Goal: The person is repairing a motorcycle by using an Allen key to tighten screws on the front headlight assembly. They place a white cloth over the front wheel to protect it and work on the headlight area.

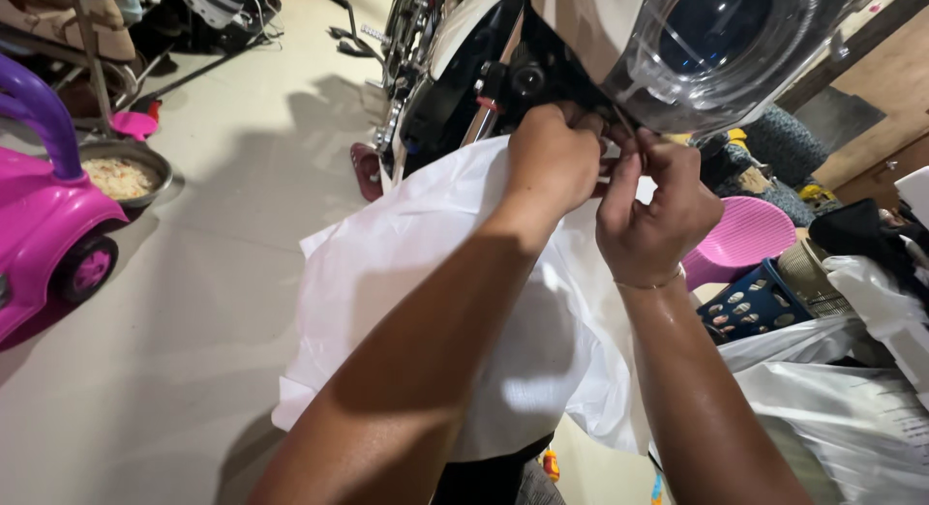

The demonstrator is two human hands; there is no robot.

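Pale concrete floor [194,302], cluttered on both sides; a motorcycle [455,89] is parked ahead with its round chrome headlight [716,41] filling the top of the view.

- Left hand [554,162]: closed in a fist just under the headlight, fingers curled tight around something small at the dark bracket. What is gripped is hidden by the knuckles.
- Right hand [650,210]: fingers pinched narrow, touching the left hand at the same spot. A thin dark strand or wire seems to be held between the fingertips; too small to tell for sure. A thin bracelet is worn at the wrist.
- White plastic sheet [426,302]: hangs from the point where both hands meet, draped down over the front of the bike and under the forearms.

Nearby: pink ride-on toy car [48,224] at left, metal bowl of grain [126,176] beside it, pink plastic dish [740,236] and blue crate [750,307] at right, white bags [852,389] lower right.

Risks, as judged:
- Sheet is thin; a hard pull at the fastening point could tear it.
- Fastening point is blocked from sight by both hands, so a loose tie could go unnoticed and the sheet could slip off.
- Slack sheet could be snagged on the bracket hardware.
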